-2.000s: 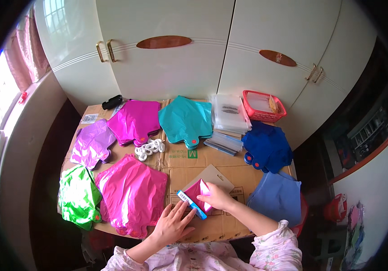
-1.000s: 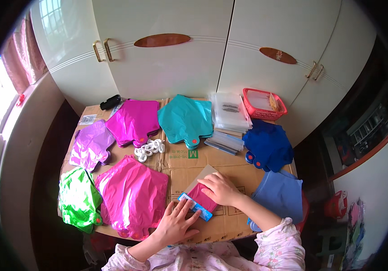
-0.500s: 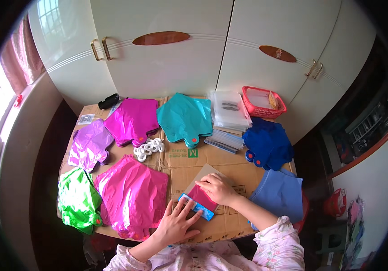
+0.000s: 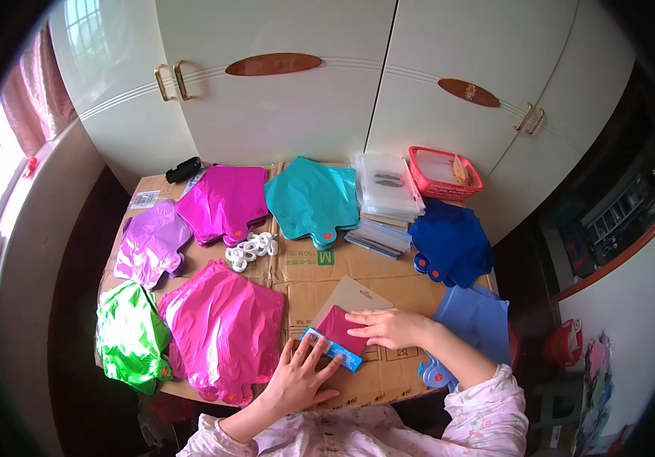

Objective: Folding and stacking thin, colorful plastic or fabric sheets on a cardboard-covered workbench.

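A grey-brown card point(image 4: 353, 295) with a hang hole lies flat on the cardboard-covered table, set at a slant. On it rests a folded crimson piece of foil point(image 4: 337, 326), and a bright blue printed strip point(image 4: 348, 360) crosses its near edge. My left hand point(image 4: 301, 375) is spread, fingertips lying on the blue strip. My right hand point(image 4: 390, 329) is stretched flat from the right, fingertips on the crimson foil's right side. Neither hand grips anything.
Flat foil balloons in hot pink point(image 4: 225, 327), green point(image 4: 131, 335), lilac point(image 4: 148, 244), magenta point(image 4: 228, 199), teal point(image 4: 312, 198), dark blue point(image 4: 457, 240) and light blue point(image 4: 476, 324) ring the work. White loops point(image 4: 251, 250), clear sleeves point(image 4: 385, 186) and a red basket point(image 4: 442, 189) sit farther back.
My right hand has gone from bent, pinched fingers at the foil's far edge to straight fingers on its right side, shifting right and nearer. My left hand stays on the strip.
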`<act>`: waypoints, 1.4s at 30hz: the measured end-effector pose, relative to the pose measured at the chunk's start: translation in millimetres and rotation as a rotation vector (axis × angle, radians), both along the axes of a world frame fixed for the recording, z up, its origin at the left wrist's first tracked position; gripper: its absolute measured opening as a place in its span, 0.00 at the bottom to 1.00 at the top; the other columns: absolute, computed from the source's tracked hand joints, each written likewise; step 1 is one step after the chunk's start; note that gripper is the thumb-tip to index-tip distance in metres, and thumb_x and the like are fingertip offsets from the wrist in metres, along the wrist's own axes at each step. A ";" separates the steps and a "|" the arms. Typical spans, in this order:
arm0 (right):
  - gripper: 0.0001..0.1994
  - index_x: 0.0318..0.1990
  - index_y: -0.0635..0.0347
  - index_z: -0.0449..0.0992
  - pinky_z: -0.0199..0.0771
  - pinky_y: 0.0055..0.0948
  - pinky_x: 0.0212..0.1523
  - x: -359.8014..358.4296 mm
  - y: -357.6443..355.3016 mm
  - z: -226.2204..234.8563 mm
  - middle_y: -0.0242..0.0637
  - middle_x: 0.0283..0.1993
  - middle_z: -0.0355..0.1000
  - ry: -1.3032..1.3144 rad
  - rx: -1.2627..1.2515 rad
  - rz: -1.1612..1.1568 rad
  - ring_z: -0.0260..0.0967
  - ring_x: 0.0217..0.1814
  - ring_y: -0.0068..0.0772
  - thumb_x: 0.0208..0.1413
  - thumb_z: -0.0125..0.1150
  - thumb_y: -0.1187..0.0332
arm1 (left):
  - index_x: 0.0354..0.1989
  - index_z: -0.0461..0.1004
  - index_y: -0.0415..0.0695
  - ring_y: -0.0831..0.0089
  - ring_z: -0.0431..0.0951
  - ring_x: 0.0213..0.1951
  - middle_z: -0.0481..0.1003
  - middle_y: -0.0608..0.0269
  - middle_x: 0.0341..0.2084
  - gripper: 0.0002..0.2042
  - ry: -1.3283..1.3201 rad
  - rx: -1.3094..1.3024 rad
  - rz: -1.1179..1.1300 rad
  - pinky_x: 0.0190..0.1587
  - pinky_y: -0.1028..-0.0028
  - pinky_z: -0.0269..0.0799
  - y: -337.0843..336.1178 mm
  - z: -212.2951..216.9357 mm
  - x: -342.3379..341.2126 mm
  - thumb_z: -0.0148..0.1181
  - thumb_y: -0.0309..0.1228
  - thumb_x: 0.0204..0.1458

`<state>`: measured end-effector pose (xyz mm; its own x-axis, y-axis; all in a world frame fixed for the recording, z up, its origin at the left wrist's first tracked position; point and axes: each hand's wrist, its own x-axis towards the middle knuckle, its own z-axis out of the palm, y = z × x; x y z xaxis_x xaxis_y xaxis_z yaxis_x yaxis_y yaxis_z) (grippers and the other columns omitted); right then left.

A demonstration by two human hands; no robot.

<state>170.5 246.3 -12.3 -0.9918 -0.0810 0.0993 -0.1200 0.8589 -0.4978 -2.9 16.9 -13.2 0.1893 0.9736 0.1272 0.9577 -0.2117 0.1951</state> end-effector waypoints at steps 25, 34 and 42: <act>0.13 0.31 0.58 0.77 0.74 0.39 0.37 -194.0 4.6 5.8 0.41 0.31 0.77 0.178 -0.360 -0.709 0.76 0.35 0.43 0.50 0.62 0.56 | 0.56 0.66 0.43 0.49 0.72 0.41 0.70 0.34 0.44 0.32 0.174 0.084 0.098 0.43 0.60 0.73 -10.5 11.1 45.8 0.55 0.54 0.49; 0.13 0.31 0.59 0.78 0.74 0.36 0.37 -244.5 18.9 -15.1 0.41 0.30 0.77 -0.075 -0.234 -0.901 0.76 0.33 0.40 0.44 0.66 0.59 | 0.51 0.68 0.42 0.53 0.72 0.38 0.70 0.34 0.44 0.30 0.167 0.024 0.090 0.41 0.64 0.73 -7.8 10.8 42.2 0.54 0.55 0.49; 0.08 0.28 0.58 0.77 0.74 0.39 0.37 -131.6 2.4 40.2 0.42 0.29 0.77 -0.260 -0.190 -0.525 0.75 0.33 0.44 0.45 0.62 0.64 | 0.57 0.65 0.44 0.50 0.73 0.41 0.69 0.35 0.45 0.34 0.134 0.074 0.064 0.43 0.62 0.74 -10.7 6.7 39.6 0.54 0.57 0.48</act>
